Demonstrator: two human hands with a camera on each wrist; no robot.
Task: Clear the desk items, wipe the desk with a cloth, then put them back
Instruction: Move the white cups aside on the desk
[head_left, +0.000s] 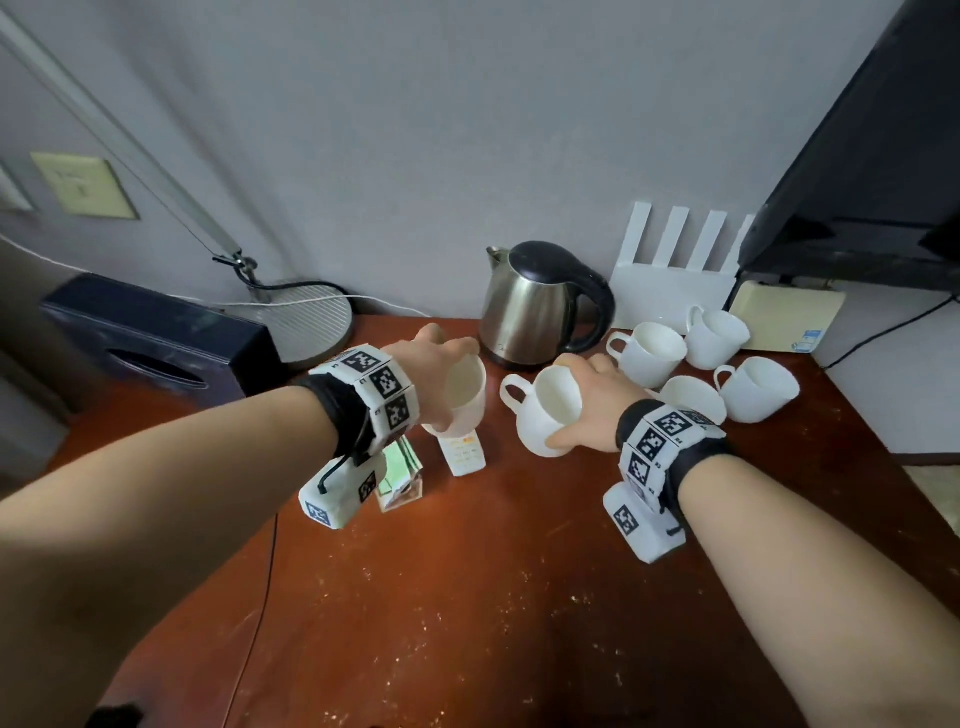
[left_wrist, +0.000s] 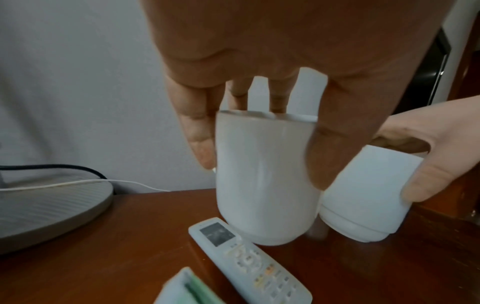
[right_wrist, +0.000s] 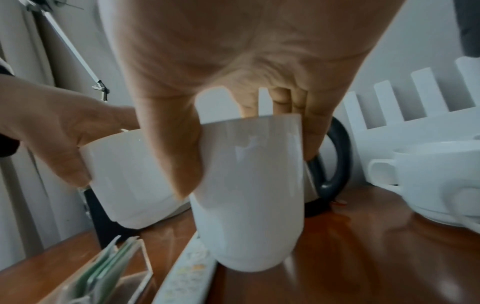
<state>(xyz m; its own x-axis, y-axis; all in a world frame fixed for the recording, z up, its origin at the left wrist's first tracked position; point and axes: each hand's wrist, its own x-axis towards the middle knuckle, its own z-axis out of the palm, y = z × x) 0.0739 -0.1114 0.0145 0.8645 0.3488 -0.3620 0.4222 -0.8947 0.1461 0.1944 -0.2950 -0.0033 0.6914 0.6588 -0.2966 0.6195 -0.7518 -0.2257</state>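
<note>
Two white cups hang above the reddish-brown desk (head_left: 467, 597). My left hand (head_left: 457, 384) grips one cup (head_left: 465, 410) from above, fingers over the rim and thumb on its side; the left wrist view shows this cup (left_wrist: 265, 174) off the wood. My right hand (head_left: 571, 402) grips a handled cup (head_left: 545, 415) the same way, its handle pointing left. In the right wrist view that cup (right_wrist: 249, 185) hangs beside the left hand's cup (right_wrist: 130, 174). Under them lies a white remote (head_left: 465, 452).
Several more white cups (head_left: 649, 353) stand at the right, by a steel kettle (head_left: 535, 301) and a white router (head_left: 675, 270). A clear holder with green packets (head_left: 400, 478) stands front left. A lamp base (head_left: 311, 322), a dark box (head_left: 150, 343) and a screen (head_left: 872, 156) line the back.
</note>
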